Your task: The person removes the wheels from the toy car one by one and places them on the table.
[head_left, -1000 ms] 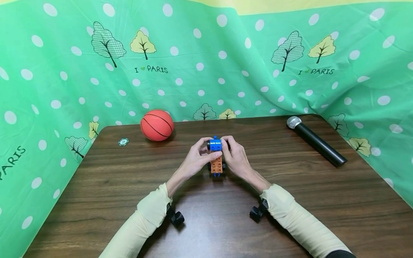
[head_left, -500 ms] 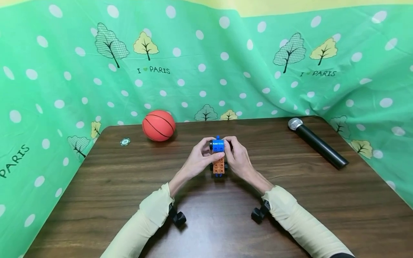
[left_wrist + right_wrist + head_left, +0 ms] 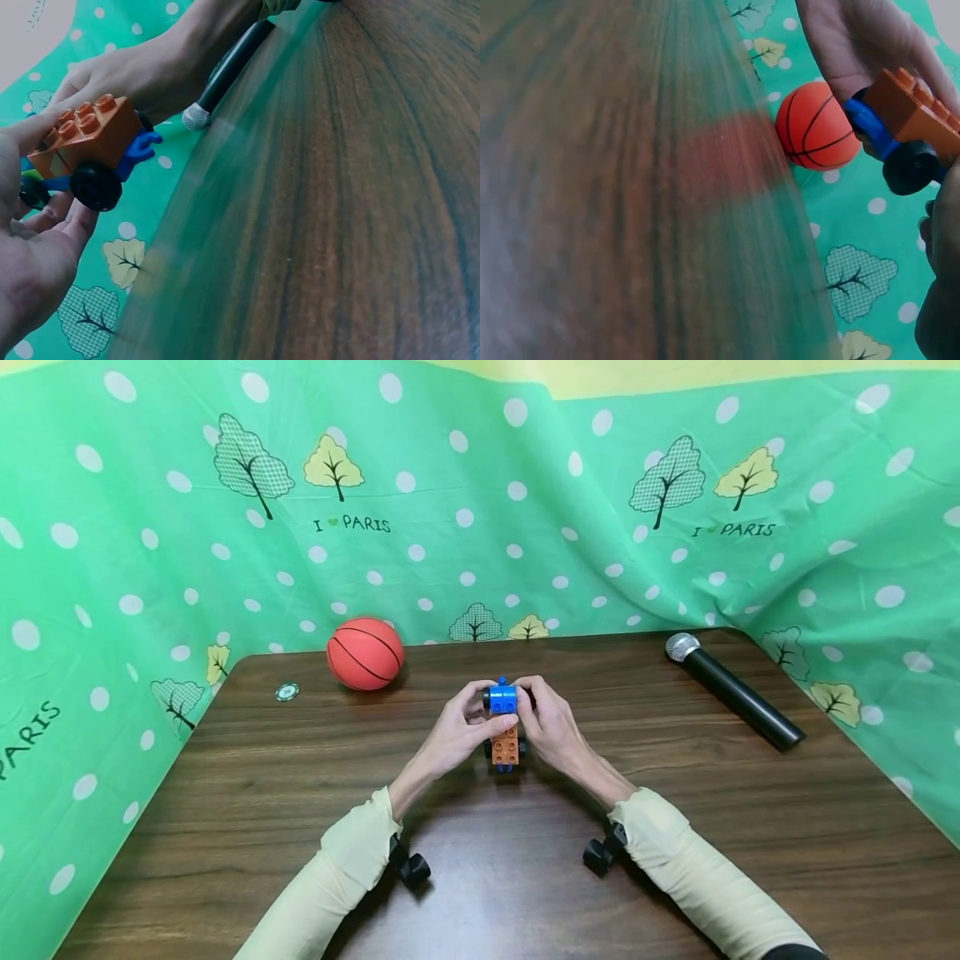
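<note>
Between both hands, above the middle of the table, is a toy car built of orange and blue studded bricks with black wheels. The left hand grips it from the left, its thumb lying across the top by the blue brick. From the other side the right hand pinches the far, blue end. In the left wrist view the car's orange block, a black wheel and a blue hitch show. The right wrist view shows the blue base; the right fingers are partly hidden there.
A red toy basketball stands at the back left of the brown table, near a poker chip. A black microphone with a silver head lies at the back right. A green dotted cloth hangs behind.
</note>
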A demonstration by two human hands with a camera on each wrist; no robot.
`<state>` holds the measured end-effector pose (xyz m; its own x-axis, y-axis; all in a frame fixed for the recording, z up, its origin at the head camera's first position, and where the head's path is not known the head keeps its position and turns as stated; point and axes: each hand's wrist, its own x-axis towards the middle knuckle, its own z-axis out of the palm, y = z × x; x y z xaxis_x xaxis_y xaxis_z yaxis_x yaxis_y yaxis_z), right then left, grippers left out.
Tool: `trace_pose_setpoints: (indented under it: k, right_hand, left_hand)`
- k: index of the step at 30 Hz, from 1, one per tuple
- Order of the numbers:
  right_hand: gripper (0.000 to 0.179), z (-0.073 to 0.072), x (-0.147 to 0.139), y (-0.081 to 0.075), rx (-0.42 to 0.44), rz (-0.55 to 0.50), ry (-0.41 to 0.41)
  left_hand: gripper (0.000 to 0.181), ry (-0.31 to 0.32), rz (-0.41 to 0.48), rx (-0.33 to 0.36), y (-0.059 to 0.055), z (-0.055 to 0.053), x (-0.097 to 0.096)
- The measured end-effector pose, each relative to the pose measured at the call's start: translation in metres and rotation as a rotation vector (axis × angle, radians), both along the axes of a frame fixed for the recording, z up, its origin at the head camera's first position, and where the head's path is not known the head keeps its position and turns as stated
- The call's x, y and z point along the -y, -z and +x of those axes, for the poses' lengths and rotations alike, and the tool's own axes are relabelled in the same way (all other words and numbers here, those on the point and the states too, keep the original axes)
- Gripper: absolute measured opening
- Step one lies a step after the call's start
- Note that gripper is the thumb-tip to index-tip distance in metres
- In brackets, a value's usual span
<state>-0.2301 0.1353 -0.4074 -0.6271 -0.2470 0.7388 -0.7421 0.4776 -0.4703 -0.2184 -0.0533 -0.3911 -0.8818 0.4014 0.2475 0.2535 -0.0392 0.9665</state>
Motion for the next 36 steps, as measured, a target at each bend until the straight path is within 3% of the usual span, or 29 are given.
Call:
trace_pose_setpoints:
  k: [7, 14, 28, 36]
  right_hand:
    - [0.018, -0.0020, 0.0009, 0.0034, 0.062, -0.082, -0.047]
    - [0.013, -0.0004, -0.0009, 0.0038, 0.103, -0.105, -0.049]
    - [0.010, -0.0033, -0.0049, 0.0008, 0.109, 0.001, -0.060]
    - [0.009, -0.0045, -0.0070, 0.0012, 0.106, 0.010, -0.072]
  left_hand:
    - [0.051, 0.003, 0.042, 0.011, 0.0024, -0.0013, 0.0003]
    - [0.051, -0.002, 0.017, 0.016, 0.0039, -0.0003, -0.0007]
    - [0.051, -0.002, 0.006, 0.038, 0.0052, -0.0005, 0.0001]
    - [0.051, 0.004, -0.014, 0.053, 0.0032, -0.0009, 0.0006]
